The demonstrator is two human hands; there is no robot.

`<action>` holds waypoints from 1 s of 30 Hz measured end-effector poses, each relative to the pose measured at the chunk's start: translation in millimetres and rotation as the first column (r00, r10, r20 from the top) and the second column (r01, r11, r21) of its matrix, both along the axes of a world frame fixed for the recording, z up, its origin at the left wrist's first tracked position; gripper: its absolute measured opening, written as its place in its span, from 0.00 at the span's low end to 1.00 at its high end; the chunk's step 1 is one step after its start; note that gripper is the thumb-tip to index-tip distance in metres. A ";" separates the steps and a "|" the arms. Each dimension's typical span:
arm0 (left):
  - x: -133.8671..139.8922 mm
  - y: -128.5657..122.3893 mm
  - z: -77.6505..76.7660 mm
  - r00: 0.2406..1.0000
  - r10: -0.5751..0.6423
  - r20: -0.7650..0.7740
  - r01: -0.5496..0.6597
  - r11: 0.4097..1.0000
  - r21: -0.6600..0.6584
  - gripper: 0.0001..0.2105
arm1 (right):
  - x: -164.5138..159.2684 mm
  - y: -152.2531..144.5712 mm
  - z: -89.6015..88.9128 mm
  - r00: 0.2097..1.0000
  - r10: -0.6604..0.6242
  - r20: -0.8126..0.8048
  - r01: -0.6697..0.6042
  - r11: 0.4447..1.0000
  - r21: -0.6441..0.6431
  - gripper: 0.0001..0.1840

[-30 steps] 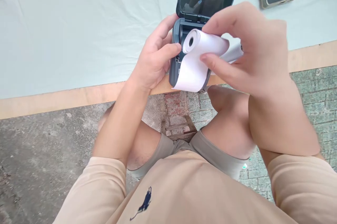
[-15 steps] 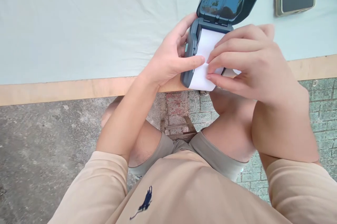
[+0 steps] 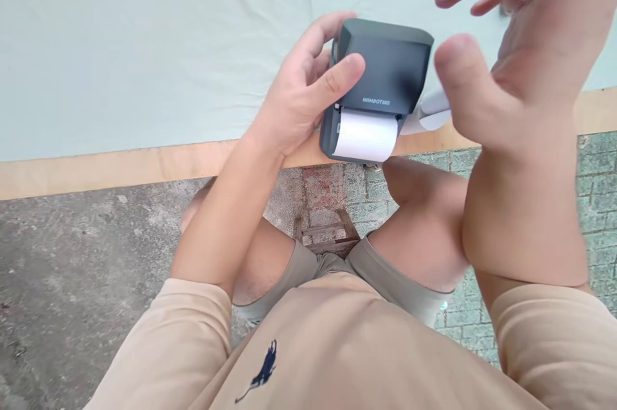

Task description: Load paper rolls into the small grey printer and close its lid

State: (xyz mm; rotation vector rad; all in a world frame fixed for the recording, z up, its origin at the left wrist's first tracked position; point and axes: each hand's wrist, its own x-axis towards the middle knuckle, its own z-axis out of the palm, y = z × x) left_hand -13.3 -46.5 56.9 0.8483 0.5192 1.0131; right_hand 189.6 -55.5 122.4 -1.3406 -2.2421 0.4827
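Note:
My left hand (image 3: 313, 79) grips a dark label printer (image 3: 385, 69) along its left side, thumb lying on the lid. The lid is closed, and a strip of white label paper (image 3: 366, 137) curls out of the slot at the near end. To the right of the printer, apart from it, my right hand (image 3: 501, 31) is raised with thumb and fingers spread and nothing between them. A white rolled piece of paper (image 3: 434, 108) lies beside the printer, partly hidden behind my right hand.
The printer is at the near edge of a table with a pale cloth (image 3: 144, 50) and a bare wooden rim (image 3: 120, 169). Below are my knees, a wooden stool (image 3: 330, 246) and paved ground (image 3: 598, 204). My right hand covers most of the table's right side.
The printer's lid has swung down from open to closed over the paper. My right hand has left the paper and moved up and right, its fingers spreading. My left hand still holds the printer.

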 end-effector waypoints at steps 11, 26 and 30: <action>0.2 -0.7 3.2 0.979 0.076 -0.191 -0.075 0.997 0.012 0.17 | -0.1 5.6 -2.3 0.951 0.210 0.225 -0.219 0.976 0.017 0.32; -1.5 2.1 -12.0 0.985 0.048 -0.164 -0.028 0.992 0.121 0.20 | 2.0 7.9 -0.3 0.984 0.061 0.169 -0.034 0.987 -0.159 0.32; -2.7 1.6 -9.7 0.978 0.043 -0.206 -0.018 0.993 0.118 0.24 | 1.2 10.9 -0.5 0.970 0.036 0.241 0.014 0.979 -0.204 0.33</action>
